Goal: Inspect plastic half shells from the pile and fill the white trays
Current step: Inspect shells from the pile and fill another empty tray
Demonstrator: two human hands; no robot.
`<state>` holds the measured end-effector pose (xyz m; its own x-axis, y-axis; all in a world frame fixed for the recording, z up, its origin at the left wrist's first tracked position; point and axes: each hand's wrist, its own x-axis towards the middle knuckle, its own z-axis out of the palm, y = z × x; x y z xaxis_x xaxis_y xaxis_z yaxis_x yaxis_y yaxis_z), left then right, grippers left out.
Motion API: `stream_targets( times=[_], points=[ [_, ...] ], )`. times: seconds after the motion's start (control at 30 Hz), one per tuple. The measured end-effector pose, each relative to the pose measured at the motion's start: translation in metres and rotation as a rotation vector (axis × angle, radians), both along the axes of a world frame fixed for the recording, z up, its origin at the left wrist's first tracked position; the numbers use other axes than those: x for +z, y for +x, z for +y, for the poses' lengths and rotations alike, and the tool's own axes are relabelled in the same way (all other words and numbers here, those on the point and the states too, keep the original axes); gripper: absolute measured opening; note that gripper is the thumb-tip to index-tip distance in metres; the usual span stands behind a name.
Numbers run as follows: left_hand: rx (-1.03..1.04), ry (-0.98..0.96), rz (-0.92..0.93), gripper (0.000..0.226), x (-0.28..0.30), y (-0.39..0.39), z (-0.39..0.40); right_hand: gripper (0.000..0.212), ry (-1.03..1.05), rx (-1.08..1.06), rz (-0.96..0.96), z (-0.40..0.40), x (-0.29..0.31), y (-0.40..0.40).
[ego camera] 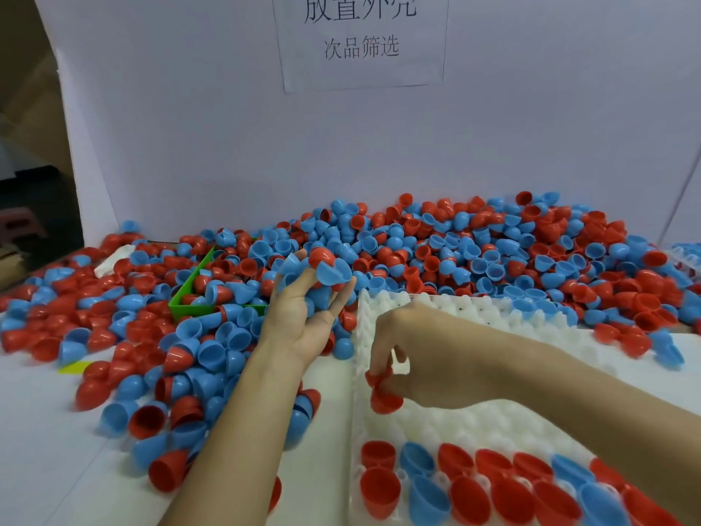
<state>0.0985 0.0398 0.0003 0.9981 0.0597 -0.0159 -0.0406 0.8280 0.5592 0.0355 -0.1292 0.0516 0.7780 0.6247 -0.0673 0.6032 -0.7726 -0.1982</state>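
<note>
We see bright, even, soft light with faint shadows; the red and blue plastic half shells (474, 487) nearest us look smeared, perhaps motion blur; edges bow.

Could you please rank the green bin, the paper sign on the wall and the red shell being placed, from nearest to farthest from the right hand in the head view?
1. The red shell, pinched in the right hand's own grip over the white tray.
2. The green bin, to the left in the pile, past the left hand.
3. The paper sign, high on the back wall.
</note>
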Motion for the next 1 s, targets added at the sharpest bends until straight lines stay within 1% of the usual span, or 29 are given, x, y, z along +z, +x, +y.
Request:
stream_targets(
  times=[0.1,0.13,0.17,0.33,0.37,0.47,0.6,0.73,0.8,0.9,1.0],
  points=[
    [-0.02,0.01,-0.01,0.048,-0.002,0.002,0.002,0.018,-0.141,0.003,0.042,0.01,-0.011,-0.003],
    [-0.024,0.011,-0.012,0.043,-0.003,0.002,0.002,0.019,-0.17,-0.001,0.045,0.013,-0.013,-0.004],
    [-0.025,0.008,-0.009,0.043,-0.003,0.002,0.002,0.02,-0.188,-0.002,0.04,0.014,-0.014,-0.004],
    [-0.012,-0.004,0.011,0.071,-0.001,0.001,0.0,0.022,-0.175,-0.013,0.076,0.013,-0.014,-0.002],
    [-0.011,-0.007,0.01,0.072,-0.001,0.0,0.0,0.021,-0.163,-0.011,0.089,0.011,-0.013,-0.002],
    [-0.01,-0.014,0.004,0.064,-0.001,0.0,0.0,0.017,-0.115,-0.011,0.088,0.007,-0.011,0.001],
    [-0.01,-0.014,0.02,0.073,0.0,-0.001,-0.001,0.016,-0.077,-0.015,0.071,0.006,-0.008,0.001],
    [-0.005,-0.012,0.022,0.078,0.002,-0.002,-0.002,0.018,-0.11,0.011,0.05,0.01,-0.008,-0.001],
    [-0.006,-0.015,0.03,0.076,0.001,-0.002,-0.002,0.019,-0.094,0.02,0.022,0.011,-0.005,-0.001],
    [-0.013,-0.022,0.031,0.065,0.002,-0.001,-0.002,0.02,-0.02,0.015,0.003,0.011,-0.003,0.0],
    [-0.004,-0.023,0.036,0.069,0.003,-0.002,-0.003,0.015,0.031,0.031,0.034,0.011,-0.005,-0.001]
  ],
)
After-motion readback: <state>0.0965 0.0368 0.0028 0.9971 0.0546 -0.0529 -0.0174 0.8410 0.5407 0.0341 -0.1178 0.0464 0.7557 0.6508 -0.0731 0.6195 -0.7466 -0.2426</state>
